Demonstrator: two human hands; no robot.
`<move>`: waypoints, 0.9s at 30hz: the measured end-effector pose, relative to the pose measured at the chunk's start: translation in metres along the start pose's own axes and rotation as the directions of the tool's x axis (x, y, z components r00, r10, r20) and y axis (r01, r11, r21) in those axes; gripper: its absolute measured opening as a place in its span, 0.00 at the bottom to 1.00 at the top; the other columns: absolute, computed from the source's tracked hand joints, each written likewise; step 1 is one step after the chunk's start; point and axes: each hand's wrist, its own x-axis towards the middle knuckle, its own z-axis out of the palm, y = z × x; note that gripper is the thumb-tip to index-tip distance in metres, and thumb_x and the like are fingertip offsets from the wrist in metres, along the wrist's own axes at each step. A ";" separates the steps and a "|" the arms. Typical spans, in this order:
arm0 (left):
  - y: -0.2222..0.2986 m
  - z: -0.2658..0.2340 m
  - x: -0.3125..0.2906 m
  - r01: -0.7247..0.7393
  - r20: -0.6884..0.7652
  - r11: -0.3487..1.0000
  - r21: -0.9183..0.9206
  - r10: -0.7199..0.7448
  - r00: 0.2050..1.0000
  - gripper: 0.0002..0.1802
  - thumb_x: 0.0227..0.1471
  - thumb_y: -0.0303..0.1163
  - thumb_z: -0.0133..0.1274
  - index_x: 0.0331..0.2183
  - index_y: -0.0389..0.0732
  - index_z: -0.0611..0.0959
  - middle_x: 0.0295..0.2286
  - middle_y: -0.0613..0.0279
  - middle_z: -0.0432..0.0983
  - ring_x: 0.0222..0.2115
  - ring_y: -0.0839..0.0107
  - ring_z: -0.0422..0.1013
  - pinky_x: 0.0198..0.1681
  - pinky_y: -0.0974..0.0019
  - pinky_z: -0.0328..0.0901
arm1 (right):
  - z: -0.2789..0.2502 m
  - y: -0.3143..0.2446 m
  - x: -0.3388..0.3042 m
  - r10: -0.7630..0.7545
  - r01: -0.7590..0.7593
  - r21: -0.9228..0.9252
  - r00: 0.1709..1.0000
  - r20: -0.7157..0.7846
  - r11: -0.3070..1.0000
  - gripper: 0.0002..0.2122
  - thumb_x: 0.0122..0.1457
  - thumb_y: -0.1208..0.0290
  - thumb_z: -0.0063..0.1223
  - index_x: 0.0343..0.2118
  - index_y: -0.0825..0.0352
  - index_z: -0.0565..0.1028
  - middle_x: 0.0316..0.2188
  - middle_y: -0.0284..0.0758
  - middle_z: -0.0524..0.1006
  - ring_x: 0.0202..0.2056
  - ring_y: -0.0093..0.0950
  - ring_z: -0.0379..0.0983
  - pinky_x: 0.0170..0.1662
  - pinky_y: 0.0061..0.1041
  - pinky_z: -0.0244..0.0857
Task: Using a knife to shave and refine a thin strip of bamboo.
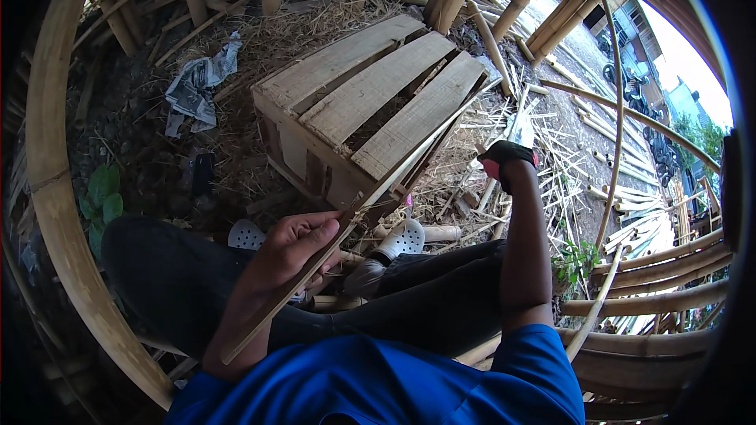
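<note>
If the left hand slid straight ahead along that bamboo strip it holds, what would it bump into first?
Probably the wooden crate. The left hand grips a long bamboo strip that slants up toward the crate's near corner, with nothing visible between. Depth is hard to judge in this view.

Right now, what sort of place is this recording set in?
Probably an open-air bamboo craft workshop. Thick bamboo poles curve around the seated person, split bamboo offcuts litter the dirt ground beside a wooden crate, and the left hand holds a long bamboo strip.
</note>
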 end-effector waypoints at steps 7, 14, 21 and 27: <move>0.003 0.005 -0.003 0.016 -0.023 1.000 0.021 -0.015 1.000 0.24 0.71 0.38 0.44 0.59 0.32 0.73 0.15 0.69 0.67 0.08 0.87 0.58 0.10 0.80 0.55 | -0.029 -0.031 -0.034 -0.093 -0.021 0.328 0.941 0.327 0.944 0.24 0.59 0.40 0.57 0.25 0.59 0.85 0.22 0.29 0.82 0.24 0.24 0.77 0.36 0.29 0.70; 0.002 0.008 0.002 0.000 0.020 1.000 -0.029 0.000 1.000 0.23 0.71 0.38 0.44 0.58 0.32 0.74 0.15 0.69 0.67 0.08 0.87 0.58 0.11 0.80 0.55 | 0.012 -0.018 0.003 0.029 -0.031 -0.113 0.999 -0.021 0.993 0.21 0.57 0.43 0.61 0.29 0.60 0.86 0.23 0.31 0.82 0.23 0.27 0.76 0.33 0.32 0.70; -0.001 -0.005 -0.003 0.025 0.025 0.999 -0.022 -0.024 0.999 0.19 0.72 0.39 0.43 0.53 0.37 0.77 0.19 0.67 0.68 0.10 0.85 0.58 0.12 0.78 0.57 | -0.064 -0.054 -0.067 -0.189 0.031 0.502 0.945 0.266 0.864 0.23 0.64 0.48 0.55 0.27 0.66 0.84 0.17 0.29 0.76 0.19 0.18 0.68 0.25 0.22 0.61; -0.005 0.000 0.004 0.025 -0.018 0.991 -0.129 -0.027 0.999 0.22 0.71 0.38 0.42 0.57 0.33 0.75 0.15 0.68 0.68 0.07 0.85 0.57 0.09 0.80 0.53 | -0.051 -0.113 -0.106 -0.521 0.316 0.749 0.852 0.045 0.582 0.27 0.66 0.43 0.53 0.31 0.69 0.82 0.20 0.29 0.76 0.21 0.16 0.68 0.27 0.20 0.62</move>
